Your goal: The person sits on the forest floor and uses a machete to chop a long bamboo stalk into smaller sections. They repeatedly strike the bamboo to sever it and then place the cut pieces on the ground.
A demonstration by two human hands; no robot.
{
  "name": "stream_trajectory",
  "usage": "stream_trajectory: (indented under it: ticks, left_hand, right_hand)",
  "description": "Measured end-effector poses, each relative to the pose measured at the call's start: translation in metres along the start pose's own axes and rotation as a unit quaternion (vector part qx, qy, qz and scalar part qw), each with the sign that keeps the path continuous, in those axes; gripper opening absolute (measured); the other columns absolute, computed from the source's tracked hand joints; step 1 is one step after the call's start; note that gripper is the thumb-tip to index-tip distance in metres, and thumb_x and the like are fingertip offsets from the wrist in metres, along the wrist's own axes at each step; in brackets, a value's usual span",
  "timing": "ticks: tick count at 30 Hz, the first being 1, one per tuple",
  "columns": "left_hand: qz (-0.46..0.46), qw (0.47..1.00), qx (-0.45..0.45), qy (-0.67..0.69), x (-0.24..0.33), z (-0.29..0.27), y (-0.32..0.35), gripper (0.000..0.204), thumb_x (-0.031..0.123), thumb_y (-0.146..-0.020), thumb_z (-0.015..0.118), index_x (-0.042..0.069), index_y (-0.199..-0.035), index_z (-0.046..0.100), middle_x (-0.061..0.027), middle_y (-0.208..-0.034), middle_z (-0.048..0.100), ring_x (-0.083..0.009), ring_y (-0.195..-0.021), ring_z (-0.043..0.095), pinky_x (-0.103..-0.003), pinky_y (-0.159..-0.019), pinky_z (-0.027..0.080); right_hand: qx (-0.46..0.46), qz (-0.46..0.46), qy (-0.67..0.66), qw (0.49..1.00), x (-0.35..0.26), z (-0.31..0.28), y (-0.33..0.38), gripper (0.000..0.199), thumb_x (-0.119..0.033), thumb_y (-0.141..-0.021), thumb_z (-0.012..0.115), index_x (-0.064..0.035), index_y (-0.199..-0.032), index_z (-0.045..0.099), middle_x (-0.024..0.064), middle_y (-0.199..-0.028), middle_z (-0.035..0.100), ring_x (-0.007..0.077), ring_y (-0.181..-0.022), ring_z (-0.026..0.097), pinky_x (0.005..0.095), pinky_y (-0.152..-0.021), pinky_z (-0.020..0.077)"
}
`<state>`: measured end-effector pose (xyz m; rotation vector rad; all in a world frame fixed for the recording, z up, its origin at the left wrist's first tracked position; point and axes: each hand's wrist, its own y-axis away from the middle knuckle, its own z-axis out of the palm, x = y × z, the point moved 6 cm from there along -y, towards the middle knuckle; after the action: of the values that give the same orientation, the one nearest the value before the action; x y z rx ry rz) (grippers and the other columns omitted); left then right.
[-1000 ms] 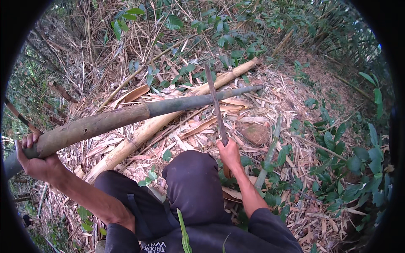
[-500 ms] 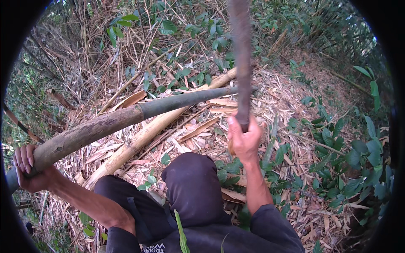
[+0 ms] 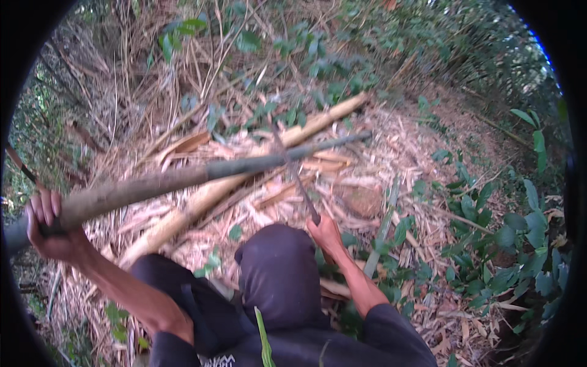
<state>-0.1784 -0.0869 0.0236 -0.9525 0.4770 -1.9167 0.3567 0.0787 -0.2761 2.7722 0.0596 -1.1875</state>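
Observation:
My left hand (image 3: 52,229) is wrapped round the thick near end of a green-brown bamboo pole (image 3: 140,188), which slants away to the right. In my right hand (image 3: 325,235) is the handle of a machete (image 3: 299,182). Its long dark blade points forward and to the left, lying across the pole in this view; whether it touches the bamboo I cannot tell. Beneath the held pole rests a paler, yellowish bamboo pole (image 3: 195,208), crossing it at an angle.
Bamboo shavings and strips (image 3: 367,177) litter the ground. Leafy green plants (image 3: 520,232) grow at the right, and dry stems and brush (image 3: 165,79) stand at the far side. My bent knee (image 3: 278,269) is close to the machete handle.
The machete has swung down and left from upright onto the line of the pole. My right hand has dropped toward my knee. My left hand keeps its hold, and the pole has shifted slightly.

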Motion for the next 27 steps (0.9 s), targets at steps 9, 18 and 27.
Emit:
stream_trajectory:
  ticks: [9, 18, 27]
  left_hand:
    - [-0.029, 0.997, 0.033, -0.069, -0.029, 0.04, 0.009, 0.007, 0.007, -0.088, 0.053, 0.006, -0.087, 0.046, -0.0023, -0.075, 0.042, -0.0115, -0.065, 0.043, -0.029, -0.066, 0.04]
    - [-0.061, 0.994, 0.024, -0.083, -0.046, 0.054, 0.016, 0.009, 0.006, -0.087, 0.054, 0.005, -0.091, 0.045, -0.0024, -0.076, 0.041, -0.0115, -0.065, 0.042, -0.029, -0.065, 0.04]
    - [-0.041, 0.989, 0.06, -0.13, -0.069, 0.047, 0.022, 0.013, 0.006, -0.086, 0.054, 0.003, -0.093, 0.044, -0.0038, -0.074, 0.043, -0.0134, -0.065, 0.045, -0.031, -0.064, 0.042]
  right_hand:
    - [-0.069, 0.106, 0.016, 0.992, -0.013, 0.023, 0.028, 0.04, -0.035, -0.081, 0.06, 0.0049, -0.088, 0.062, 0.0273, -0.077, 0.064, 0.0414, -0.076, 0.064, 0.0473, -0.072, 0.0478]
    - [0.121, -0.112, -0.322, 0.932, -0.129, -0.064, 0.009, 0.015, -0.013, -0.091, 0.061, -0.0007, -0.086, 0.054, 0.0001, -0.058, 0.053, 0.0072, -0.048, 0.051, 0.0248, -0.043, 0.0396]
    - [-0.125, 0.065, 0.054, 0.989, 0.09, 0.055, 0.047, 0.034, -0.028, -0.082, 0.064, 0.0047, -0.091, 0.065, 0.0282, -0.082, 0.066, 0.0411, -0.082, 0.066, 0.0456, -0.073, 0.0501]
